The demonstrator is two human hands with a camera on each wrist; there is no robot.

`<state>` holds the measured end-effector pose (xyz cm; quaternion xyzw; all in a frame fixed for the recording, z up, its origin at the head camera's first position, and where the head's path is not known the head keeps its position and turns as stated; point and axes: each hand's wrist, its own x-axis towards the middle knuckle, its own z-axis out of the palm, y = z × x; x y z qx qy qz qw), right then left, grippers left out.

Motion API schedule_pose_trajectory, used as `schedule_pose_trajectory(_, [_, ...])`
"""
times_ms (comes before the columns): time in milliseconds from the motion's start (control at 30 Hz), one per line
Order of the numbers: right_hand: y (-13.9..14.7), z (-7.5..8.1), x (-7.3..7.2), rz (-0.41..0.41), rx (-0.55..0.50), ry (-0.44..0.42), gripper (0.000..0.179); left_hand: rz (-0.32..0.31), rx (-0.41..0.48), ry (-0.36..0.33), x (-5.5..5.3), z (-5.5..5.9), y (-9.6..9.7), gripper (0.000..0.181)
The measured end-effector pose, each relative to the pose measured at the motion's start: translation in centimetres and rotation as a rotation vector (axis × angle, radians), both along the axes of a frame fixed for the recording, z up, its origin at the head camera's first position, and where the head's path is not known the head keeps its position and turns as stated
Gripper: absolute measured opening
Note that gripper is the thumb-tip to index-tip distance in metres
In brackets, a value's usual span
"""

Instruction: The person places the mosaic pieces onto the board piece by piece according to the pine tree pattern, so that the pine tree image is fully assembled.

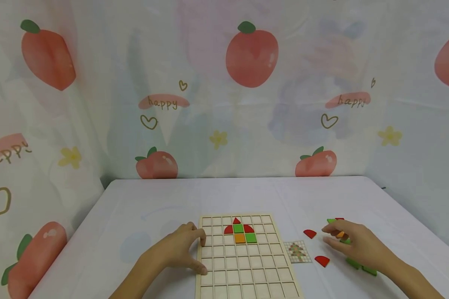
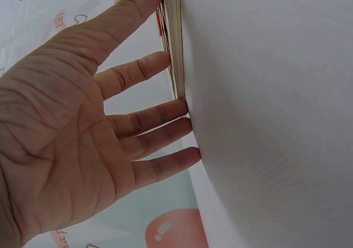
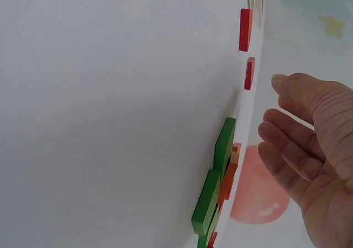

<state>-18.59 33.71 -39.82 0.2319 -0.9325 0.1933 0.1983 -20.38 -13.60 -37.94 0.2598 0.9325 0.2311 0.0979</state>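
Note:
A light wooden grid board (image 1: 247,263) lies on the table. My left hand (image 1: 179,247) rests at its left edge, thumb and fingertips against the side; in the left wrist view the fingers (image 2: 151,118) are spread and fairly straight. In the board's upper rows sit a red triangle (image 1: 236,221), two red quarter-circles (image 1: 248,229), two green squares (image 1: 251,238) and an orange square (image 1: 240,238). My right hand (image 1: 359,241) hovers over loose pieces, its fingers loosely bent. Nothing shows between thumb and fingers in the right wrist view. Green pieces (image 3: 207,201) lie below it, partly hidden in the head view.
A small card (image 1: 297,251) with a printed tree pattern lies against the board's right side. Two loose red quarter-circles (image 1: 309,234) lie between card and right hand. More green pieces (image 1: 369,270) lie under the right wrist. A patterned curtain (image 1: 254,124) stands behind the white table (image 1: 142,199).

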Motion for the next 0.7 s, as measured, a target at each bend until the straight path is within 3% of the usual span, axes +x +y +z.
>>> schedule_pose_trajectory(200, [1.5, -0.4, 0.4, -0.022, 0.012, -0.008, 0.035, 0.008, -0.01, 0.001, 0.0, -0.1, 0.0, 0.055])
schedule_pose_trajectory(700, [3.5, -0.1, 1.2, -0.193, 0.14, -0.206, 0.037, -0.002, -0.014, 0.008, -0.1, -0.2, -0.1, 0.056])
